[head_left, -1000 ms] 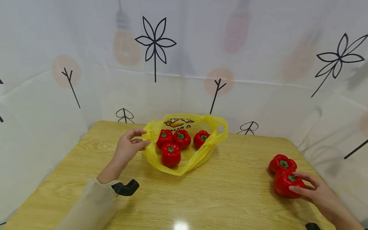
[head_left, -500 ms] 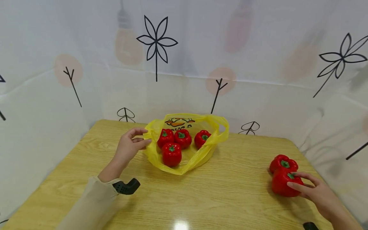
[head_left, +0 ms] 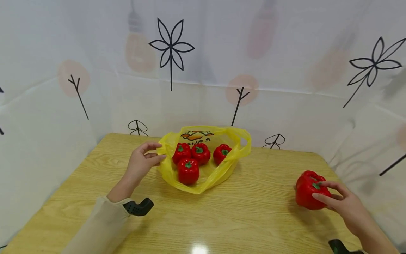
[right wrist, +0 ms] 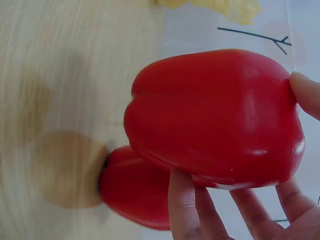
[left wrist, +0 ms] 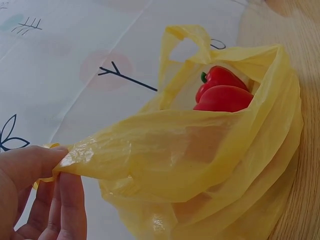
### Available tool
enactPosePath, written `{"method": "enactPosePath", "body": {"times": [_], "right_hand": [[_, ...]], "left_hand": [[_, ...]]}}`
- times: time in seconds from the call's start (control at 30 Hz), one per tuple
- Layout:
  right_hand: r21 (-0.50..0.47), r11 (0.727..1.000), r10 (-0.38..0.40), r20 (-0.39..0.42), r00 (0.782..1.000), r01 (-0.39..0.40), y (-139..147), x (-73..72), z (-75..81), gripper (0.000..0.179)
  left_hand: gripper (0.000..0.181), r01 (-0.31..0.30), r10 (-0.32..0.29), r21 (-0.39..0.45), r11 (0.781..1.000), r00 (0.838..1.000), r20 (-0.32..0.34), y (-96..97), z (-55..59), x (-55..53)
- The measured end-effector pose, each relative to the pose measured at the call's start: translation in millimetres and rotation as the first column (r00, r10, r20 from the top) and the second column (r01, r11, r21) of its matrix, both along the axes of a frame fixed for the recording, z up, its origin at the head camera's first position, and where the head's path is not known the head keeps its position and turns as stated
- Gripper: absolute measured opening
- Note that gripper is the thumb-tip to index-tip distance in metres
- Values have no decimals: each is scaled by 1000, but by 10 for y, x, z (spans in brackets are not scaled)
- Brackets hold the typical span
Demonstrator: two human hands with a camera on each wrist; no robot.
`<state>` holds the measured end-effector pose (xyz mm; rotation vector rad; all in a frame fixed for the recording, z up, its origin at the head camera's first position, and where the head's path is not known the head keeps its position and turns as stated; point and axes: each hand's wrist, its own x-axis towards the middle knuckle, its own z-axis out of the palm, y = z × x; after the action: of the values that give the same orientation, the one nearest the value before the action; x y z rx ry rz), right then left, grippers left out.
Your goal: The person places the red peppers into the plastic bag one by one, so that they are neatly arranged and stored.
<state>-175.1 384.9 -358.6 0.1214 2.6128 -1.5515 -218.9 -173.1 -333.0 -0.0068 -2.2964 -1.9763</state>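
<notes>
My left hand (head_left: 142, 162) pinches the left edge of a yellow plastic bag (head_left: 219, 176) between thumb and fingers. The left wrist view shows the bag's film (left wrist: 165, 150) stretched from that pinch. Several red bell peppers (head_left: 188, 171) sit inside the open bag. On the right, my right hand (head_left: 345, 204) grips another red bell pepper (head_left: 309, 193), thumb on one side and fingers on the other. In the right wrist view this held pepper (right wrist: 215, 120) is raised off the table, and a second pepper (right wrist: 135, 190) stands behind it, mostly hidden in the head view.
Everything stands on a light wooden table (head_left: 253, 218). A white cloth (head_left: 206, 106) with printed flowers and twigs hangs behind and at both sides of it. Table surface lies between the bag and the right-hand peppers.
My right hand has lifted its bell pepper and moved it slightly left and away from me, so it now covers most of the pepper behind. My left hand keeps its pinch on the bag.
</notes>
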Motion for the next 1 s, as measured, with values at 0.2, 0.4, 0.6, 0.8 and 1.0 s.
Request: {"method": "enactPosePath", "body": {"times": [0.2,0.4,0.6,0.8,1.0], "right_hand": [[39,999,4,-51,999,-2,-143,-10,96,28],[26,1000,-1,-111,994,4,-282,-36,148,40],[29,1000,12,-174,985,-8,-412,-72,204,51],[-64,997,17,-180,984,-29,-504,-98,223,48],[-60,998,19,-169,985,-29,-611,-132,249,48]], "left_hand": [[41,6,-6,2,1000,1000,0,-7,-5,2],[41,7,-7,6,1000,1000,-2,1,-5,3],[41,14,-14,13,1000,1000,-3,0,-4,7],[41,17,-17,13,1000,1000,-8,-2,-7,5],[40,19,-19,15,1000,1000,-3,6,-8,3]]}}
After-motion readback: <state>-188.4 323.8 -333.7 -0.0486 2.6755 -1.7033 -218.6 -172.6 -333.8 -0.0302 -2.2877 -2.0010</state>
